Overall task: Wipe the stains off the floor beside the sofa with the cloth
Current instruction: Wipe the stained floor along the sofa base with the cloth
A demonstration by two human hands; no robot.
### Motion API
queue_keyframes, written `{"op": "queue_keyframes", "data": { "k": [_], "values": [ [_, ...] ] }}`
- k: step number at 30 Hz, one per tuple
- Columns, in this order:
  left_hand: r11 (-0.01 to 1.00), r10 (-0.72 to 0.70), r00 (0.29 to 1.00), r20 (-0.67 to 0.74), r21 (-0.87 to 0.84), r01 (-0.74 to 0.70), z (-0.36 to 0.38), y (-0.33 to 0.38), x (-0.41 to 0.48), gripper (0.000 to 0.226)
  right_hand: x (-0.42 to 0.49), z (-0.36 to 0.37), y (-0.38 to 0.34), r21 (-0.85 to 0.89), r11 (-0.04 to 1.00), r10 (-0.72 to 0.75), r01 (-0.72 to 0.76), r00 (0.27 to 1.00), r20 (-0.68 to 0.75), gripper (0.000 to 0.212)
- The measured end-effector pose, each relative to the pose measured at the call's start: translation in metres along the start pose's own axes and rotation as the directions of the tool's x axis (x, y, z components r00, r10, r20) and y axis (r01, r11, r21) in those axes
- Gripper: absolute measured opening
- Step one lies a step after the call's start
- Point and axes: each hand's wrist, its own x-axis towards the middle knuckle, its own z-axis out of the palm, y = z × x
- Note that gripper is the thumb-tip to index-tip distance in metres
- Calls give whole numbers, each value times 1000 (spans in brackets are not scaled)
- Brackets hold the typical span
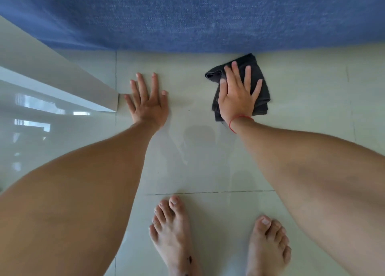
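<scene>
A dark grey cloth point(261, 100) lies crumpled on the pale tiled floor point(191, 84), close to the foot of the blue sofa point(208, 17). My right hand point(237, 96) presses flat on top of the cloth with fingers spread; a red string circles its wrist. My left hand point(148, 103) rests flat on the bare tile to the left, fingers spread, holding nothing. A faint damp streak point(198, 142) shows on the tile between my arms. No distinct stain stands out near the cloth.
A pale skirting or wall edge point(62, 84) runs diagonally at the left and ends next to my left hand. Glossy tiles with window reflections point(31, 119) lie beyond it. My two bare feet point(173, 230) stand at the bottom of the view.
</scene>
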Motion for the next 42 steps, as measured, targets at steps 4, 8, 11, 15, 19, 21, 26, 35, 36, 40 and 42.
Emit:
{"op": "queue_keyframes", "data": {
  "k": [4, 8, 11, 15, 19, 21, 26, 35, 36, 40, 42],
  "values": [
    [1000, 2, 1000, -9, -9, -2, 2, -1, 2, 57, 12, 15, -37, -14, 1000, -6, 6, 1000, -20, 44],
    [998, 30, 999, 13, -54, -29, -5, -4, 2, 55, -5, 31, -80, -10, 986, -168, 168, 986, 21, 43],
    [997, 48, 997, -59, -53, -51, -11, -14, -7, 54, -32, 38, -87, -2, 959, -283, 285, 953, 108, 44],
    [998, 12, 997, -72, -59, -17, -6, -23, -24, 58, -59, 31, -64, 47, 909, -416, 414, 897, 151, 43],
    [997, 6, 997, -72, -70, -11, 4, -37, -44, 60, -70, 12, -11, -9, 902, -424, 432, 889, 172, 44],
    [1000, 1, 997, -81, -31, -4, 7, -43, -50, 60, -64, 1, 10, -20, 925, -371, 379, 914, 163, 43],
    [1000, -26, 998, -49, -7, 26, 9, -44, -47, 61, -34, 1, 2, -18, 992, -122, 124, 990, 63, 45],
    [999, -31, 999, 34, -23, 32, 7, -48, -43, 62, -21, 40, -97, -21, 993, -118, 118, 992, 37, 46],
    [999, -32, 998, 53, -27, 33, 6, -48, -42, 62, -28, 42, -100, -24, 983, -181, 183, 982, 61, 46],
    [998, -4, 999, 45, -56, 7, 0, -47, -49, 62, -65, 43, -98, -13, 910, -407, 415, 899, 163, 45],
    [996, -26, 999, 30, -81, 28, 4, -49, -65, 62, -78, 40, -85, -18, 872, -477, 490, 856, 199, 44]
  ]
}}
